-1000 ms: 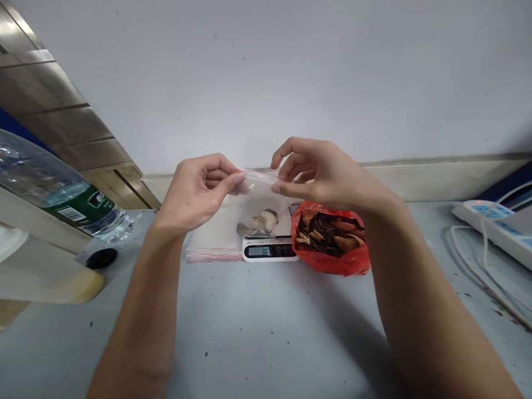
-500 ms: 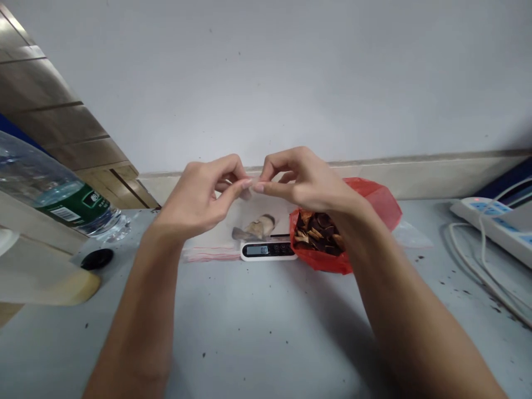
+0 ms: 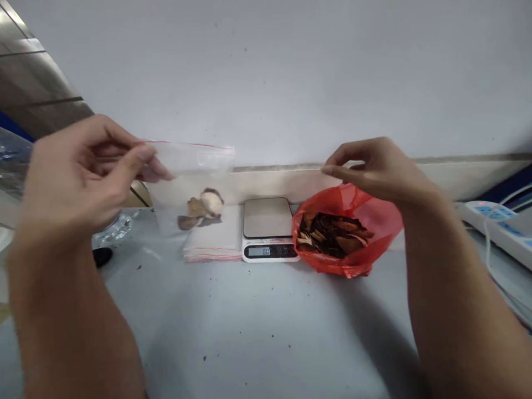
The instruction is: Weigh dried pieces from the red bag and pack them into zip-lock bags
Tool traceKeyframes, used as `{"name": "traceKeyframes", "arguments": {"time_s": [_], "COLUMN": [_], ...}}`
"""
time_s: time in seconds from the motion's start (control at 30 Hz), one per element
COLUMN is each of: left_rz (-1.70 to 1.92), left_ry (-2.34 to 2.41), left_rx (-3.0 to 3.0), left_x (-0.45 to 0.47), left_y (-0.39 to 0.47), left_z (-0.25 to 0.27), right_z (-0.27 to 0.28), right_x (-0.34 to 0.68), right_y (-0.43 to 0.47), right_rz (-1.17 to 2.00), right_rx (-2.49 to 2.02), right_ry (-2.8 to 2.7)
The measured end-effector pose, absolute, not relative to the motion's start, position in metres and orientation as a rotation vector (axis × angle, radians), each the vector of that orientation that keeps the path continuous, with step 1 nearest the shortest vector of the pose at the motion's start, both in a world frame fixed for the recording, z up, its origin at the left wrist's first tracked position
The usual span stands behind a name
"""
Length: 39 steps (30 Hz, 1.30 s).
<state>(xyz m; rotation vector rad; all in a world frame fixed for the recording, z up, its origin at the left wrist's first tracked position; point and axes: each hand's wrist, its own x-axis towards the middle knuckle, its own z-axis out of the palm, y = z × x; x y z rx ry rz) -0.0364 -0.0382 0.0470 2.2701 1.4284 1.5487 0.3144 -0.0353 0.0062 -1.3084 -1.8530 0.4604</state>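
My left hand (image 3: 89, 174) pinches a corner of a clear zip bag (image 3: 214, 162) with a red seal line. The bag hangs over the left of the table, and several dried brown and pale slices (image 3: 200, 208) lie inside it. My right hand (image 3: 369, 169) is apart from the bag, its thumb and forefinger brought together with nothing visible between them. Below it an open red plastic bag (image 3: 347, 269) holds many dark dried pieces (image 3: 332, 235). Between the hands stands a small digital scale (image 3: 268, 219), its plate bare and its display reading 0.0.
A stack of flat zip bags (image 3: 214, 252) with red edges lies left of the scale. At the far left are a clear bottle (image 3: 14, 166) and a black cap (image 3: 102, 256). A white power strip (image 3: 499, 221) with cables sits at the right, and a wall rises behind.
My hands have moved apart. The left hand has carried the zip bag leftward, away from in front of the scale, while the right hand has let go of it and moved right.
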Motion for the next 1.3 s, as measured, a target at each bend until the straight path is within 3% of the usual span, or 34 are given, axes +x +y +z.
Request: {"name": "traceKeyframes", "arguments": {"time_s": [0.1,0.3,0.53,0.63,0.77,0.87,1.07,1.2,1.3], "left_rz": [1.449,1.142,1.426,1.403,0.846,0.530,0.252,0.233,0.235], "left_ry": [1.441,0.945,1.072,0.931,0.725,0.738,0.805,0.914,0.991], "left_rx": [2.383,2.710,2.653,2.675,2.755,2.719,2.672,2.639,2.603], "left_x": [-0.034,0.016,0.071,0.084,0.102,0.116,0.130,0.122,0.112], "left_y": [-0.037,-0.040,-0.064,-0.065,-0.059,-0.058,-0.059,-0.057,-0.055], "left_z": [0.049,0.041,0.031,0.025,0.010,-0.001,-0.012,-0.011,-0.007], "right_z": [0.019,0.040,0.028,0.022,0.010,-0.021,-0.098,-0.078,-0.043], "right_x": [0.303,0.244,0.280,0.323,0.377,0.408,0.435,0.432,0.407], "right_y": [-0.047,-0.050,-0.063,-0.084,-0.112,-0.123,-0.121,-0.122,-0.119], "right_rz": [0.510,0.796,0.799,0.590,0.023,-0.274,0.070,0.204,-0.053], "right_rx": [-1.208,-1.112,-1.186,-1.274,-1.514,-1.715,-1.950,-1.798,-1.676], "right_ry": [-1.812,-2.269,-2.188,-1.941,-1.650,-1.789,-2.234,-2.208,-1.975]}}
